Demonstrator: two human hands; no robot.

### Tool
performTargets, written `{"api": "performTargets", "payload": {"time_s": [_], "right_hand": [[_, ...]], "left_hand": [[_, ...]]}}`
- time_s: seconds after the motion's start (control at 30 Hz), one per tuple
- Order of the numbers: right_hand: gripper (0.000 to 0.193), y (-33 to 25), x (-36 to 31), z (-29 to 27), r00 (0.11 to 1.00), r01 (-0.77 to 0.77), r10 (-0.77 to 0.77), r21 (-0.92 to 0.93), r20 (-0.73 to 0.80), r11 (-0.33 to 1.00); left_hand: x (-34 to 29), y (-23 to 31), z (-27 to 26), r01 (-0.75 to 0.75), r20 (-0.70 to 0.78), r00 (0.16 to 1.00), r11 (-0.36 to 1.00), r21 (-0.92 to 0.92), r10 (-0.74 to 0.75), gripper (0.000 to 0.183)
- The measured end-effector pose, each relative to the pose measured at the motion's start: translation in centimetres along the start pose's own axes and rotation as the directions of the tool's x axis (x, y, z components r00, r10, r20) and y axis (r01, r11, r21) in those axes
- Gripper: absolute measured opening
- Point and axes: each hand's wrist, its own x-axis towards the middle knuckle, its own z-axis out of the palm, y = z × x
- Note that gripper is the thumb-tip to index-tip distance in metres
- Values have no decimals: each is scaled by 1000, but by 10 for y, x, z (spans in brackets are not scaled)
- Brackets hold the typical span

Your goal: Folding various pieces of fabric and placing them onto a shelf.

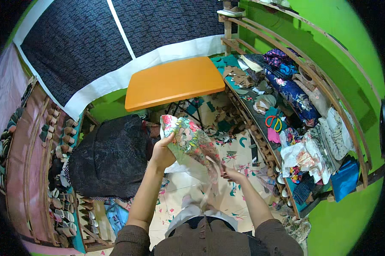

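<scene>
My left hand [162,154] is closed on the left edge of a white cloth with a pink, yellow and green flower print [184,135], its thumb lying on top. The cloth hangs in front of me above the floor, and its lower right part is smeared by motion. At that blurred right edge, my right hand [234,175] has its fingers closed, seemingly gripping the cloth. The fingertips of the right hand are not sharp.
An orange folding table [175,83] stands ahead. A black cloth-covered heap [109,158] is at left, beside racks of shoes [64,213]. On the right shelf lie fabric pieces [305,153] and red-and-yellow-handled scissors [274,123]. Scraps litter the tiled floor [188,187].
</scene>
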Motion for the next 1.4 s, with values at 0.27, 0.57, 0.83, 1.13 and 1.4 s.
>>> {"api": "performTargets", "payload": {"time_s": [0.27,0.57,0.83,1.13,1.4], "right_hand": [[87,-73,46,73,972,119,-222,652,78,749],[16,-119,137,133,970,179,-239,818,-52,547],[29,-216,133,80,756,399,-619,899,-213,179],[22,-290,154,-11,672,741,-689,228,-271,632],[38,-393,142,-58,904,394,-427,-430,21,813]], "left_hand": [[-18,69,-23,-112,-36,993,992,52,114,48],[-36,149,-67,-229,-61,971,972,48,232,27],[-37,205,-105,-338,-36,940,941,11,339,39],[20,249,-139,-160,-361,889,929,335,283,38],[75,255,-177,-75,-456,833,879,471,315,41]]}}
